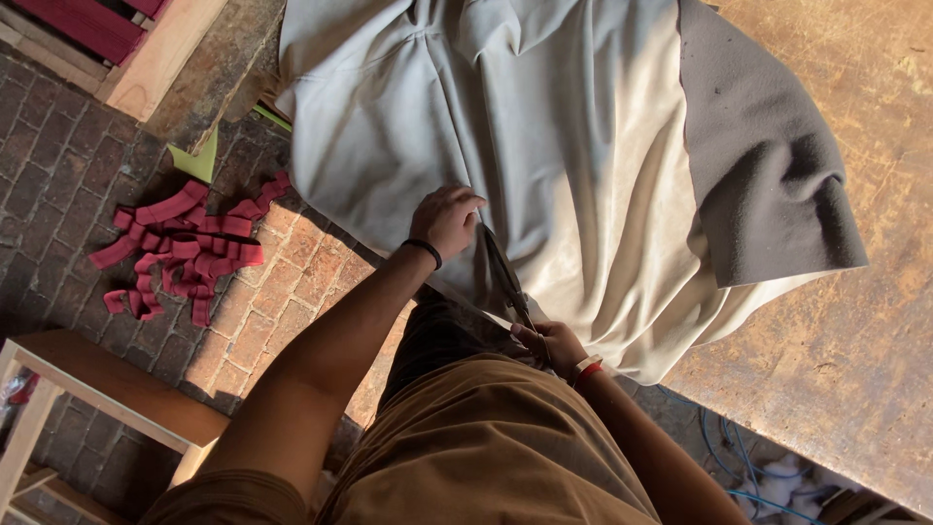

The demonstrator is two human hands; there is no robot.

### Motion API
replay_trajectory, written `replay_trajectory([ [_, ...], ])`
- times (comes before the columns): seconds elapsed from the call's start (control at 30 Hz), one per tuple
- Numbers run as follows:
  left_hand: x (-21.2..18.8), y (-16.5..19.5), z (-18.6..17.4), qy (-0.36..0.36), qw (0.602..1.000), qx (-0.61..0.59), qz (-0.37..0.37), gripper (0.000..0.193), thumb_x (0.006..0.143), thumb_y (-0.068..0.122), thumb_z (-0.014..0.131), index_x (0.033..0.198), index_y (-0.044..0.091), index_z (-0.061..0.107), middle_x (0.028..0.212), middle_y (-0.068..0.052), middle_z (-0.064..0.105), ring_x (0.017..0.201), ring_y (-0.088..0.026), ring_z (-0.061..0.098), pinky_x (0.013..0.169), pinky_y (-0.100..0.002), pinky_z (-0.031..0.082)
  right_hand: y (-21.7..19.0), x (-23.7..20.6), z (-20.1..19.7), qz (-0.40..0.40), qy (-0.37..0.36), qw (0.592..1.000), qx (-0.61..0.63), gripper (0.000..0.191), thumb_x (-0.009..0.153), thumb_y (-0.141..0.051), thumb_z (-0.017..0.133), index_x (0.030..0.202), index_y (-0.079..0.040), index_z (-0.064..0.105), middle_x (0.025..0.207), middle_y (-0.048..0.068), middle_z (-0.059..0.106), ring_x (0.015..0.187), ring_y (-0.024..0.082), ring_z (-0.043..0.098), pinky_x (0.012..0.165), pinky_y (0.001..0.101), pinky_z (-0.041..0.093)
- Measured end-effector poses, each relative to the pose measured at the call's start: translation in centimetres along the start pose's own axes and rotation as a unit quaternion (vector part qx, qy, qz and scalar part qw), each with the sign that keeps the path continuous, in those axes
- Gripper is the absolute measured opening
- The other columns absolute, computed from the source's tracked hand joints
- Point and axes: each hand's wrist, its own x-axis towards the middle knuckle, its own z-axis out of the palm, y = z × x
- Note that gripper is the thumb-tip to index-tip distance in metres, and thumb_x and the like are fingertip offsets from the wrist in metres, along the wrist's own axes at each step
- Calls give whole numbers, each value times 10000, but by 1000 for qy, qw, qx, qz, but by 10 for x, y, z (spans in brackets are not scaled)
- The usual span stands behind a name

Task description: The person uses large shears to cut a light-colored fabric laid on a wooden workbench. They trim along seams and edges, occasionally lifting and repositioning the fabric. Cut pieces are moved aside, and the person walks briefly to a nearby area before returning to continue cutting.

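A large pale grey-beige cloth (544,146) lies over a worn wooden table (855,321) and hangs over its edge. A darker grey fleece piece (768,165) rests on its right side. My left hand (445,220) grips a fold of the pale cloth near the hanging edge. A dark pair of scissors (507,280) is held in my right hand (552,344), the blades pointing up along the cloth toward my left hand. A black band circles my left wrist and a red-and-white band the right one.
Red fabric strips (180,253) lie heaped on the brick floor at left, with a green scrap (197,161) near them. A light wooden stool (87,389) stands at lower left. Blue cable (734,457) and white stuffing lie under the table.
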Motion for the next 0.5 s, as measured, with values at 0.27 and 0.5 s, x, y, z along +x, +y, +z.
replay_trajectory([
  [0.27, 105, 1, -13, -273, 926, 216, 147, 795, 927, 571, 614, 1598, 416, 216, 1722, -68, 44, 1583, -309, 28, 1238, -615, 27, 5, -18, 38, 47, 50, 998, 17, 534, 847, -549, 761, 1017, -48, 829, 572, -29, 557, 497, 89, 546, 470, 250, 448],
  [0.5, 107, -19, -11, -276, 921, 198, 192, 923, 905, 638, 637, 1633, 444, 104, 1729, -63, -47, 1587, -300, -27, 1225, -663, -5, 3, -15, 66, 44, 78, 995, 51, 438, 796, -505, 794, 989, -114, 831, 547, -38, 542, 460, 87, 538, 429, 261, 442],
])
